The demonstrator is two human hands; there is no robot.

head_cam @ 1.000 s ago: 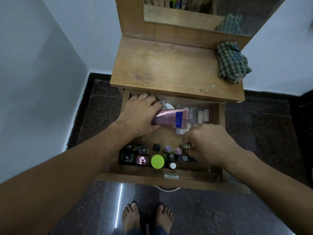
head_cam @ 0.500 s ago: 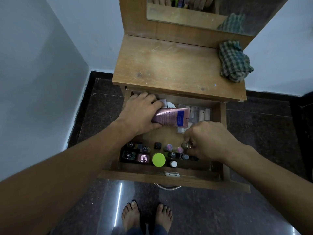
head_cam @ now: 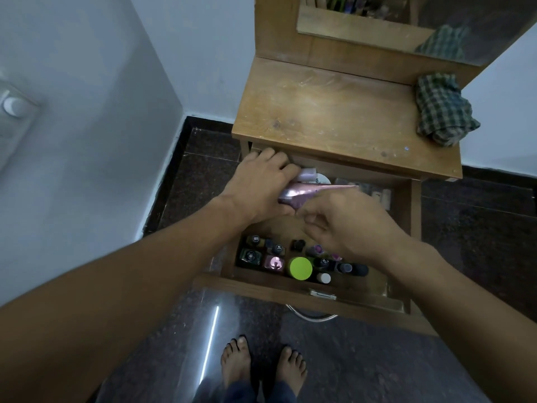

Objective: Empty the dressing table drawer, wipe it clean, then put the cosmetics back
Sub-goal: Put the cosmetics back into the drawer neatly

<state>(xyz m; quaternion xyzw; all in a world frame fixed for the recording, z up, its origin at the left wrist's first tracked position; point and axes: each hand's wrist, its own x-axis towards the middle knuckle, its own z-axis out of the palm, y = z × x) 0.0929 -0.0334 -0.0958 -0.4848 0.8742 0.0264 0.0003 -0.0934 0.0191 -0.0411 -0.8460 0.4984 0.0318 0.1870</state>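
Observation:
The dressing table's drawer [head_cam: 261,289] is pulled out, with cosmetics inside. My left hand [head_cam: 258,187] reaches into its back left corner and grips a pink tube [head_cam: 302,193]. My right hand [head_cam: 348,225] hovers over the drawer's middle with curled fingers close to the tube's near end; whether it holds anything is hidden. Along the drawer's front stand several small nail polish bottles [head_cam: 251,255] and a jar with a green lid [head_cam: 300,267]. A white round container [head_cam: 322,179] and pale small tubes [head_cam: 377,193] lie at the back.
A checked cloth [head_cam: 441,109] lies bunched at the back right of the wooden tabletop [head_cam: 334,112], under the mirror [head_cam: 436,21]. A white wall closes in on the left. My bare feet [head_cam: 261,367] stand on the dark floor before the drawer.
My right hand has risen from the small bottles at the front and moved back toward the pink tube. My left hand keeps its grip on the tube. The camera has shifted left.

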